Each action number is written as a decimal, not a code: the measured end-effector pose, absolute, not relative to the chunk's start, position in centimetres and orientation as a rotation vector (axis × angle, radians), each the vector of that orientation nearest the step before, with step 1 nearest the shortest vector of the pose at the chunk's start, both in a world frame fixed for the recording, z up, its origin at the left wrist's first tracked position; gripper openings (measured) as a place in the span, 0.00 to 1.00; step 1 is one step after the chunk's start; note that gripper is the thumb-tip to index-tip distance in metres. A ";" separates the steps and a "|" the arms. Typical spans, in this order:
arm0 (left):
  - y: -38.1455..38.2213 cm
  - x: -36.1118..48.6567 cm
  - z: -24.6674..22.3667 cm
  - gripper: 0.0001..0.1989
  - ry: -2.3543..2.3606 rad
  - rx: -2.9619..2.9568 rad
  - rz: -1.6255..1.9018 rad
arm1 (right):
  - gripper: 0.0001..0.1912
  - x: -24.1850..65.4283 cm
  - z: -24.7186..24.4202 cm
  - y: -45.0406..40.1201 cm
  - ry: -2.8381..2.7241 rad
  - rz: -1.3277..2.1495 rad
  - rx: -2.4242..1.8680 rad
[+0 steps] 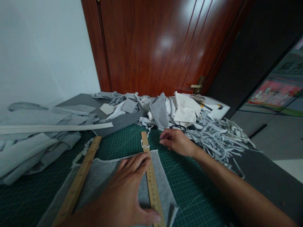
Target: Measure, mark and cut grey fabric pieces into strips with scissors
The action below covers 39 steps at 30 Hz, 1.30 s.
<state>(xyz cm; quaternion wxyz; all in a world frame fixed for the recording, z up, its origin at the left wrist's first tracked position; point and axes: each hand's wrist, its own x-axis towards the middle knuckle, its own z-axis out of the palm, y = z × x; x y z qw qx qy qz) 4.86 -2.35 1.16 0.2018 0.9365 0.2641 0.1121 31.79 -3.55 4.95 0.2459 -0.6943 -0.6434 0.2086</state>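
Observation:
Grey fabric [104, 173] lies on the green cutting mat [189, 183], with two wooden rulers across it. My left hand [127, 189] rests spread over the fabric, its fingertips and thumb touching the right ruler [152, 186]. The left ruler [81, 176] slants beside my left wrist. My right hand [176, 142] is above the mat, right of the right ruler's far end, with its fingers curled; whether it holds anything cannot be made out. Just behind it are the black handles of scissors [178, 127], partly covered by cloth.
Folded grey fabric [35, 142] is heaped at the left. Grey and cream scraps [184, 108] line the back, beside a pile of thin strips [217, 135] at the right. A wooden door [151, 47] stands behind the table, with a dark cabinet [248, 47] to the right.

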 end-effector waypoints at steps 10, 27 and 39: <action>-2.7 5.0 1.8 0.61 0.739 2.606 0.294 | 0.06 28.5 3.9 -3.5 -1.661 1.029 -1.675; -2.8 4.9 2.1 0.62 0.753 2.635 0.253 | 0.13 26.6 4.3 -1.8 -1.761 0.740 -1.908; -3.0 5.2 2.7 0.61 0.777 2.624 0.276 | 0.19 26.9 4.1 -1.7 -1.647 0.622 -1.916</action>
